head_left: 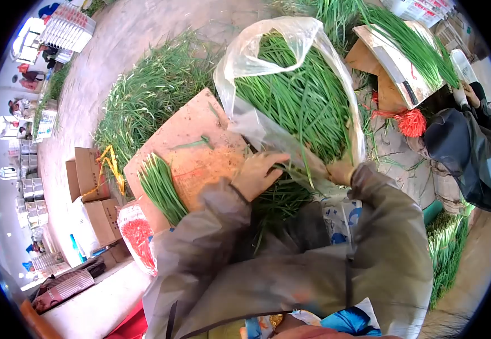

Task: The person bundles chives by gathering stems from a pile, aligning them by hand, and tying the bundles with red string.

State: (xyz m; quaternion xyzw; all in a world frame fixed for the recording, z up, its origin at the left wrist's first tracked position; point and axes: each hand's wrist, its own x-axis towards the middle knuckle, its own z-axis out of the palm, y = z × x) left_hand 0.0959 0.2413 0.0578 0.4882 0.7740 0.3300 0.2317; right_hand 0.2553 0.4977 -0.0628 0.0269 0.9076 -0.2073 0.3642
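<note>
A large clear plastic bag [239,68] stands in front of me, its mouth wide and filled with long green chives [296,96]. My right hand [342,171] is closed at the bag's near edge, with plastic at its fingers; its fingertips are partly hidden. My left hand [259,175] is held above the near right corner of a cardboard sheet [200,130], fingers stretched out and nothing visible in them. On that sheet, left of my left hand, lies a neat bunch of chives [162,189]. Loose green leaves [282,200] show below, between my hands.
A heap of loose greens [149,93] covers the floor at the left, near cardboard boxes [95,198] and a sack with red ties [138,237]. At the right, another person [463,141] sits by a board with chives [400,53] and a red tie bundle [411,122].
</note>
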